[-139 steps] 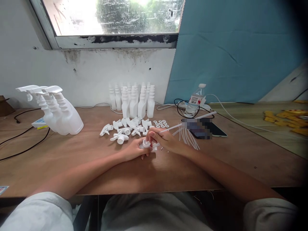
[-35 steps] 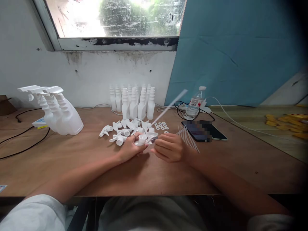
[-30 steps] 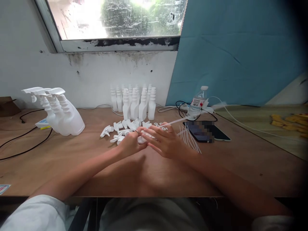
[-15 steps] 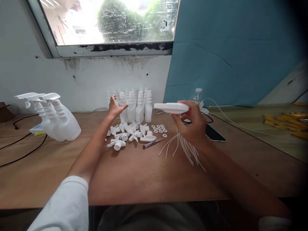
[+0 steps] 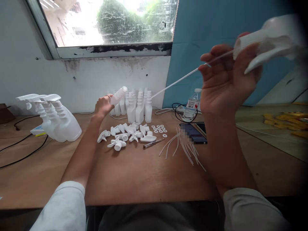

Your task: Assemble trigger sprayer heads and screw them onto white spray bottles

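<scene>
My left hand (image 5: 104,105) is closed round a white spray bottle (image 5: 119,95), tilted with its open neck pointing up and to the right. High on the right, my right hand (image 5: 228,73) grips a white trigger sprayer head (image 5: 255,40). A thin white dip tube (image 5: 178,81) runs from the head down and left, passing by my fingers. Its lower end appears in front of the standing white bottles (image 5: 140,107). Several loose trigger sprayer heads (image 5: 130,128) lie on the table below my left hand.
Assembled spray bottles (image 5: 57,118) stand at the left near black cables. White washers (image 5: 159,129), a screwdriver (image 5: 153,143) and loose tubes (image 5: 187,150) lie mid-table. Phones (image 5: 196,134) and a clear water bottle (image 5: 192,106) are at right, beneath a blue cloth (image 5: 207,38).
My left hand has taken a bottle from the row and tilted it. My right hand has risen to the right with the sprayer head, now turned so its tube points down-left.
</scene>
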Tool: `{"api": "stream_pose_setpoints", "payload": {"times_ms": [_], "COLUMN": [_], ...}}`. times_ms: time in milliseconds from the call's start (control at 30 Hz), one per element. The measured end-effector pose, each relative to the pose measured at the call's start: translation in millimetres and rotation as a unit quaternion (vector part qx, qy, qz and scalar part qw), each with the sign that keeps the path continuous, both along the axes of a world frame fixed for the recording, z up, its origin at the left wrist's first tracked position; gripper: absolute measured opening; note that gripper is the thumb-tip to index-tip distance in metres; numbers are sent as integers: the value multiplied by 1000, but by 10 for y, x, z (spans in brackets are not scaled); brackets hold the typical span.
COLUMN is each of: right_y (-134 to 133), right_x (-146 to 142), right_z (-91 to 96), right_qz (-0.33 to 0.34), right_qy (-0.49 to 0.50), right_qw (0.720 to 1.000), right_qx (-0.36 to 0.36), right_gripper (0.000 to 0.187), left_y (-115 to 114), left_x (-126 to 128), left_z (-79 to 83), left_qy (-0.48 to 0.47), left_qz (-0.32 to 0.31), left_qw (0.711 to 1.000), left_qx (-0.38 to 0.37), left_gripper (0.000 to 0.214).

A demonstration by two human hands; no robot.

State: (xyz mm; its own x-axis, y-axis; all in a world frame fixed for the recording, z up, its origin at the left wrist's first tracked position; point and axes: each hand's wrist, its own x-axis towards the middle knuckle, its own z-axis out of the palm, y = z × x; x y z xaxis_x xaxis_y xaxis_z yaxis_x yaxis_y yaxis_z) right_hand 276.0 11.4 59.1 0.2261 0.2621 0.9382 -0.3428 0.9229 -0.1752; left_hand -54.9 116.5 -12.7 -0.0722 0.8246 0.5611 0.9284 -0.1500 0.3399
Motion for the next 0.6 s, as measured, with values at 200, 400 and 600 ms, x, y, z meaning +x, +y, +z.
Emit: {"api": "stream_pose_setpoints", "payload": {"times_ms": [200,400,600], "right_y": [-10,109,171], "right_x": [-156,-154,-201], "right_z": [-58,-141,-198], "right_qz": [88,49,47], "right_qy": [61,26,-31], "right_qw": [992,997,996], "right_qx": [-72,-52,-72], "right_gripper": [37,17,25], "left_y": [-352,-495,-645], "left_x": [88,293,403], "left_z": [207,232,279], "left_qy": [107,155,139], "left_qz": [-14,-73,-184], "left_qw": [994,985,973], "left_qx": [13,8,-3], "left_gripper": [55,55,49]}}
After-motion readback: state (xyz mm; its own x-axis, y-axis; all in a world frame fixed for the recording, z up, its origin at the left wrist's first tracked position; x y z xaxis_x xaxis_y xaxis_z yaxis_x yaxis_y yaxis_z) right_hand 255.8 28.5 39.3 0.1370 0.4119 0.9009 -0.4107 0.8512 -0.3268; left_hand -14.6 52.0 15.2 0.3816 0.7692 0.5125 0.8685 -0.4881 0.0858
